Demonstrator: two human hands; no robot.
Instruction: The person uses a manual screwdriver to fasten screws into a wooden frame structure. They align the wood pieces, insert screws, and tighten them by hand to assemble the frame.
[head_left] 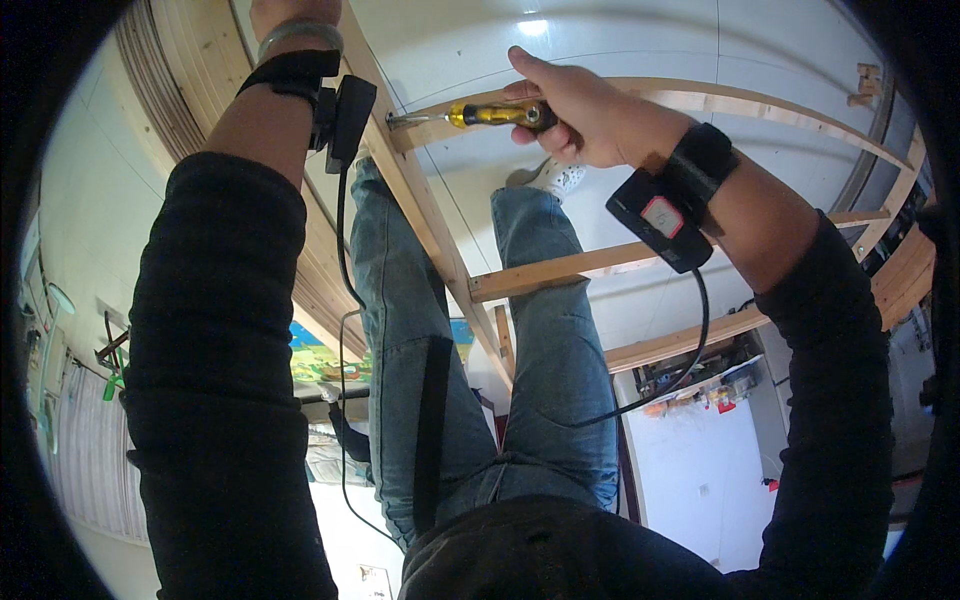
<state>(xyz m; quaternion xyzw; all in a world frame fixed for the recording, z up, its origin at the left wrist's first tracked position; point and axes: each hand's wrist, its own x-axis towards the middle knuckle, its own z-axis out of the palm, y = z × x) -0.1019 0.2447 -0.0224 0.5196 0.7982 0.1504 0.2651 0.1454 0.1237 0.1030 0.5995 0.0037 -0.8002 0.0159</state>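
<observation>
In the head view, the right hand has its fingers curled around the yellow-and-black handle of a screwdriver, with the thumb stretched out above it. The screwdriver lies nearly level, its metal shaft running left from the fingers to a corner where a long wooden rail meets a curved wooden crosspiece. The tip is at that joint; whether it sits in a screw is too small to tell.

The left hand is cut off by the upper edge, left of the right fingers and beyond them. Its fingers are out of sight, so I cannot tell whether they are open or gripping. Wooden boards lie to its left, and the long rail passes just to its right.

Nearer the body than the right fingers, a second crosspiece joins the same rail and crosses over one leg of the jeans. A white clog is just below the fingers.

As for containers, a jumble of small items lies well apart from the right fingers, toward the body and to the right. What holds them, perhaps a shelf or box, cannot be made out.
</observation>
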